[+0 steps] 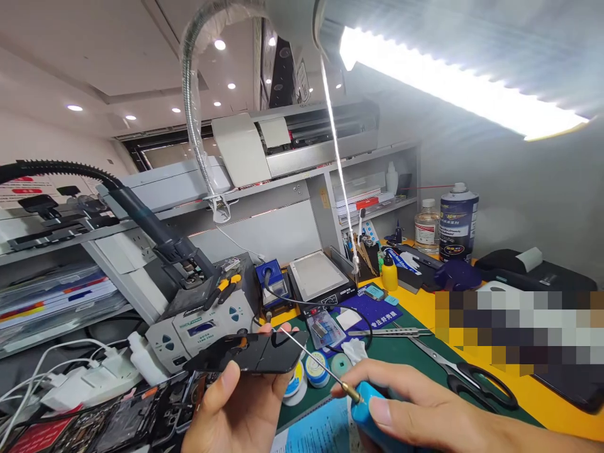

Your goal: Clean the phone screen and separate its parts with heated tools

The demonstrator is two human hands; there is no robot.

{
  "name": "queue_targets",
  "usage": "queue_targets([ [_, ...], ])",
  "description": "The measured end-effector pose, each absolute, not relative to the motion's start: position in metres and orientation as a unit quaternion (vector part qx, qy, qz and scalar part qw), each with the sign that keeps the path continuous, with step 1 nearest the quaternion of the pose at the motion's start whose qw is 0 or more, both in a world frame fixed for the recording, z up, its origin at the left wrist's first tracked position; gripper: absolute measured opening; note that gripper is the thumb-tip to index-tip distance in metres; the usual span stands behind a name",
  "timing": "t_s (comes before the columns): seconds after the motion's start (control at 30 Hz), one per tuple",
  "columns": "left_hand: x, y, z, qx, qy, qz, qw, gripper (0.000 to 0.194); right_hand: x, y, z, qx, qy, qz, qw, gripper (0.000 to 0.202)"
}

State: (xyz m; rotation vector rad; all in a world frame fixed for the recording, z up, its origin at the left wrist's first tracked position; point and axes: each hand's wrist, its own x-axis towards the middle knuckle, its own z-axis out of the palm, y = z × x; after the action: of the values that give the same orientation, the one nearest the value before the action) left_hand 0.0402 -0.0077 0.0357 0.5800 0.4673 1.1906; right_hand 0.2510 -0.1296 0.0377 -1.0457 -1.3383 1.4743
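Observation:
My left hand (240, 409) is closed round a glossy black phone (271, 352), thumb on its near edge and fingertips at the far side. The phone lies tilted nearly flat, so its face shows only at a slant. In my right hand (415, 402) is a blue-handled tool (361, 408) with a brass collar and a long thin metal shaft. That shaft points up and left across the phone's right end; whether its tip touches the glass I cannot tell. Part of the blue handle is hidden by my fingers.
Scissors (460, 371) and tweezers (391, 332) lie on the green mat (509, 412). Solder-type round tins (316, 371) stand behind my hands. A hot-air station (207, 330) is at left, with opened phone parts (127, 418) in front. A bright lamp (453, 82) hangs overhead.

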Motion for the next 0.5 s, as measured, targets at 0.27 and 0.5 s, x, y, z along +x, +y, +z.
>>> queue_targets([
  [0.27,0.036,-0.009,0.036,0.258,0.242,0.557,0.751,0.054,0.249,-0.120,0.025,-0.426,-0.442,0.652,0.445,0.042],
  [0.5,0.035,-0.009,0.035,0.263,0.262,0.553,0.746,0.062,0.253,-0.131,0.033,-0.445,-0.529,0.595,0.411,0.057],
])
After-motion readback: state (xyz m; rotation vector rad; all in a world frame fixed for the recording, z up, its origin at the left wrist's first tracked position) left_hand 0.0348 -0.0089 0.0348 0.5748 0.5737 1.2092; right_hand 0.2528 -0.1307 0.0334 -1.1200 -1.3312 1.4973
